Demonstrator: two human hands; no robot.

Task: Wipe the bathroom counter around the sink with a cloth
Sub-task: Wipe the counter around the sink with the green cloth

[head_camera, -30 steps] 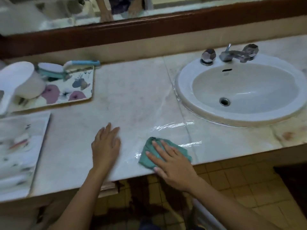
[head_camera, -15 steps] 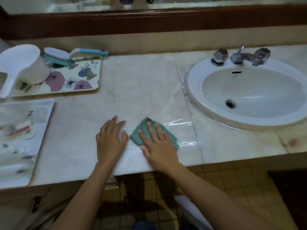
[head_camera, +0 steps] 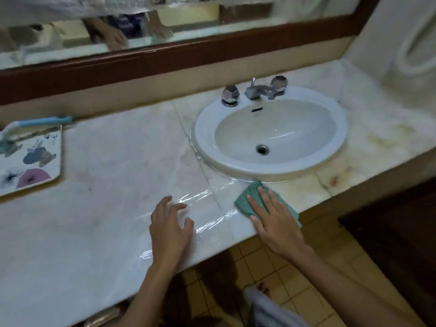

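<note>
A green cloth (head_camera: 247,199) lies flat on the pale marble counter (head_camera: 118,173), just in front of the white oval sink (head_camera: 269,135). My right hand (head_camera: 273,223) presses down on the cloth with fingers spread, near the counter's front edge. My left hand (head_camera: 171,230) rests on the bare counter to the left of the cloth, fingers apart, holding nothing. Wet streaks shine on the marble between the two hands and along the sink's front rim.
A chrome tap with two faceted knobs (head_camera: 256,90) stands behind the basin. A flowered tray (head_camera: 30,161) with a blue-handled brush (head_camera: 44,121) sits at the far left. A brown-framed mirror (head_camera: 165,55) runs along the back. Yellow floor tiles (head_camera: 295,291) show below.
My right hand has slid the cloth to the right, from beside my left hand to just below the sink's front rim. The view has shifted right; my left hand stays on the counter.
</note>
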